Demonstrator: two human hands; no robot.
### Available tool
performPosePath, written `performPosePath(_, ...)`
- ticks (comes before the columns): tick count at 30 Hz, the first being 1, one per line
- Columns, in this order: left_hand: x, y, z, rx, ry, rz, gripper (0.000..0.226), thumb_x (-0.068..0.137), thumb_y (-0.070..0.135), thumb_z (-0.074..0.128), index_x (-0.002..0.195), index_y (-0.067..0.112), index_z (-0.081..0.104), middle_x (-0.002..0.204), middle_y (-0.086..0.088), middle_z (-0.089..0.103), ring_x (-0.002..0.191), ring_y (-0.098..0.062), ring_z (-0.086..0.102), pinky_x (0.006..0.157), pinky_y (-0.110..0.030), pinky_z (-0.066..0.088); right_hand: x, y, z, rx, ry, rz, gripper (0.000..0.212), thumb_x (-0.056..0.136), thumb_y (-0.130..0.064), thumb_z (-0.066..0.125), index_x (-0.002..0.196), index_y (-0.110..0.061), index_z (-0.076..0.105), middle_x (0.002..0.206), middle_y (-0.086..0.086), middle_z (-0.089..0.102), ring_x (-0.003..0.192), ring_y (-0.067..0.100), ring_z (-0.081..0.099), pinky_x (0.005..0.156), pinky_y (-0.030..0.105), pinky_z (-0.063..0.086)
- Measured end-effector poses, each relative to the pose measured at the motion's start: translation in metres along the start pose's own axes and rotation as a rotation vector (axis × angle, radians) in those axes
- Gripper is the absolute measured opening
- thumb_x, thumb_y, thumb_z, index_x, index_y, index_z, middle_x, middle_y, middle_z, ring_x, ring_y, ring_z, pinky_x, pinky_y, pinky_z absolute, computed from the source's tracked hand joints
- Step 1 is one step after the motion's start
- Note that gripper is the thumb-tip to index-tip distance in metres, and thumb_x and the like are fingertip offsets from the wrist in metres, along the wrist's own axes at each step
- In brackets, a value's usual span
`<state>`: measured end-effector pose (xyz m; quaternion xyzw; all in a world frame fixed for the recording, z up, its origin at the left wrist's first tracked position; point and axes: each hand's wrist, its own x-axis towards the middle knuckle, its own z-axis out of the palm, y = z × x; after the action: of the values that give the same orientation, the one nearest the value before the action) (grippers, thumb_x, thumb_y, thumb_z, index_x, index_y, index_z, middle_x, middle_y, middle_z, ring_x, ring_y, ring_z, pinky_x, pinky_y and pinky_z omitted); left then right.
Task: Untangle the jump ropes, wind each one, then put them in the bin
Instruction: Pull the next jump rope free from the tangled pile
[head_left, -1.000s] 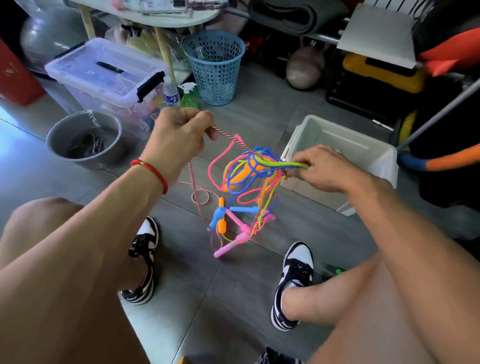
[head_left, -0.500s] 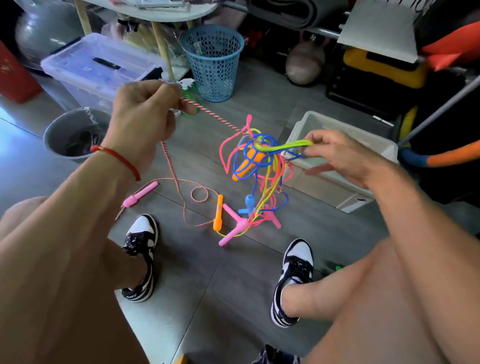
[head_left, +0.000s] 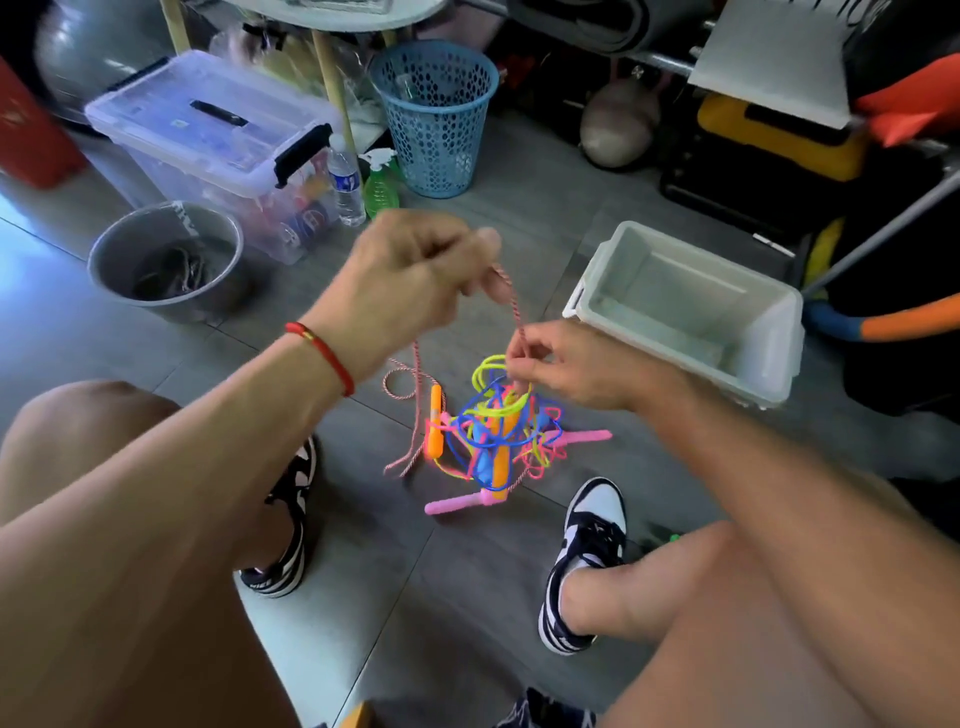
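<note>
Hands (head_left: 519, 322) closer, tangle (head_left: 498, 431) lower now.

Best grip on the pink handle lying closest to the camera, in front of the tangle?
Probably grip the pink handle at its free left end, coming from above. It lies flat on the floor; its right end runs under the rope tangle, while the left end is clear.

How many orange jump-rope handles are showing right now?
2: one orange handle upright at the tangle's left edge, another inside it. More may be hidden.
</note>
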<state>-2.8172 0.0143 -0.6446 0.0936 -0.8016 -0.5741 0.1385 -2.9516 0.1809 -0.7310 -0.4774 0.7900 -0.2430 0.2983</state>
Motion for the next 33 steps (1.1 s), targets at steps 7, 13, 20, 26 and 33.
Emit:
performPosePath(7,-0.003,0.001,-0.045,-0.204,0.444,-0.1,0.044,0.093,0.011,0.054,0.05,0.015,0.057,0.06,-0.011,0.068,0.039,-0.02,0.026,0.04,-0.022,0.02,0.007,0.028,-0.017,-0.39,0.105,0.201,0.017,0.095,-0.039,0.058,0.082,-0.028,0.058,0.092,-0.009,0.061,0.108,0.017,0.041,0.089,0.041,0.044)
performPosePath(13,-0.005,-0.055,-0.1,1.093,0.036,-0.562,0.05,0.082,0.052,0.037,0.1,0.015,0.067,0.103,-0.024,0.067,0.094,-0.044,0.066,0.087,-0.044,0.055,-0.004,0.006,-0.033,-0.149,0.203,-0.02,0.017,0.096,-0.026,0.063,0.101,-0.026,0.079,0.084,0.008,0.069,0.09,0.023,0.058,0.081,0.034,0.047)
performPosePath(20,-0.016,-0.037,0.021,0.487,-0.26,-0.148,0.029,0.096,0.042,0.064,0.114,0.02,0.06,0.09,0.001,0.073,0.083,-0.02,0.067,0.072,-0.031,0.051,-0.008,-0.022,-0.019,-0.158,0.191,-0.115,0.018,0.095,-0.03,0.067,0.11,-0.025,0.077,0.104,0.003,0.055,0.102,0.003,0.044,0.08,0.0,0.028)
performPosePath(26,-0.006,-0.04,0.024,0.775,-0.182,0.011,0.011,0.098,0.018,0.058,0.091,0.013,0.065,0.089,-0.015,0.071,0.088,-0.039,0.064,0.067,-0.03,0.037,-0.008,-0.014,-0.003,-0.296,0.248,-0.212,0.014,0.085,-0.008,0.071,0.095,-0.018,0.07,0.098,-0.006,0.049,0.097,0.007,0.038,0.088,0.026,0.038)
performPosePath(33,-0.002,-0.023,0.012,0.435,-0.166,-0.144,0.024,0.098,0.01,0.054,0.078,0.015,0.065,0.056,0.009,0.057,0.05,-0.005,0.052,0.051,-0.011,0.037,-0.012,-0.007,-0.003,-0.021,0.258,-0.03,0.042,0.079,-0.002,0.064,0.107,-0.03,0.05,0.099,-0.007,0.057,0.082,0.003,0.053,0.074,0.024,0.047)
